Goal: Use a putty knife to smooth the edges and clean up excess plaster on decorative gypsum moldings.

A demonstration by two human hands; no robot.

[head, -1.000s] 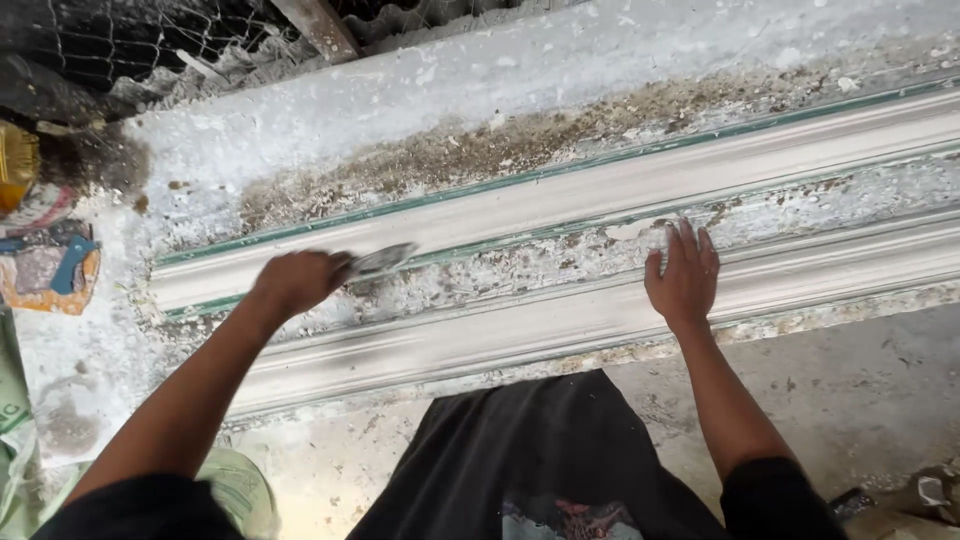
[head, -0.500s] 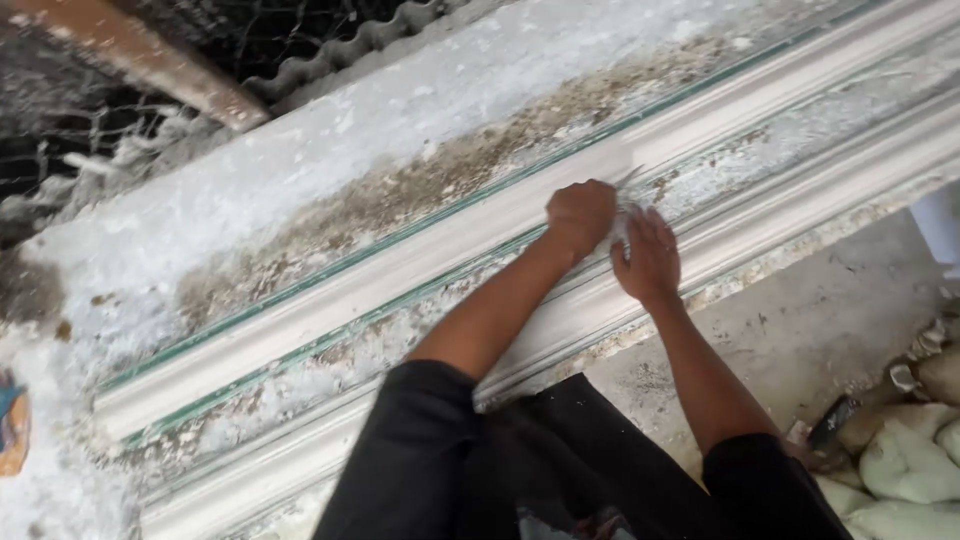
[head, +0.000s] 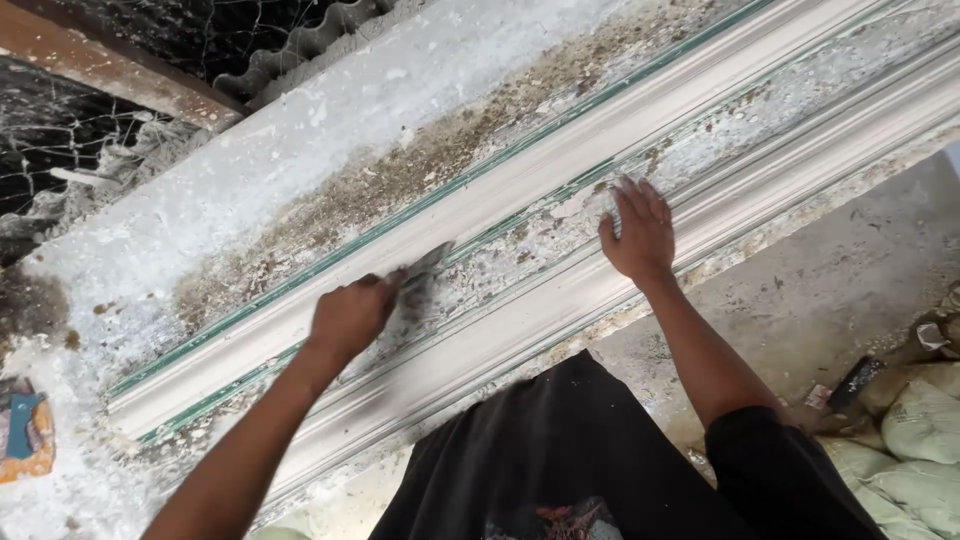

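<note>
My left hand (head: pixel 352 318) grips a metal scraper (head: pixel 425 272) whose blade rests against a long white plaster moulding (head: pixel 560 170) that runs diagonally across a crusted work table (head: pixel 330 110). My right hand (head: pixel 638 232) lies flat, fingers spread, on the rough strip between that moulding and a second white moulding (head: pixel 780 180) nearer to me. A thin green edge shows along the far moulding.
Brown debris and white plaster crust cover the table behind the mouldings. Wire mesh (head: pixel 60 150) and a rusty beam (head: pixel 110 75) stand at the upper left. Pale filled sacks (head: pixel 915 430) lie on the concrete floor at the right. A blue-orange object (head: pixel 25 435) sits at the left edge.
My left hand with the scraper has slid back left along the moulding, away from my right hand. The right hand stays flat on the strip. My view has shifted slightly.
</note>
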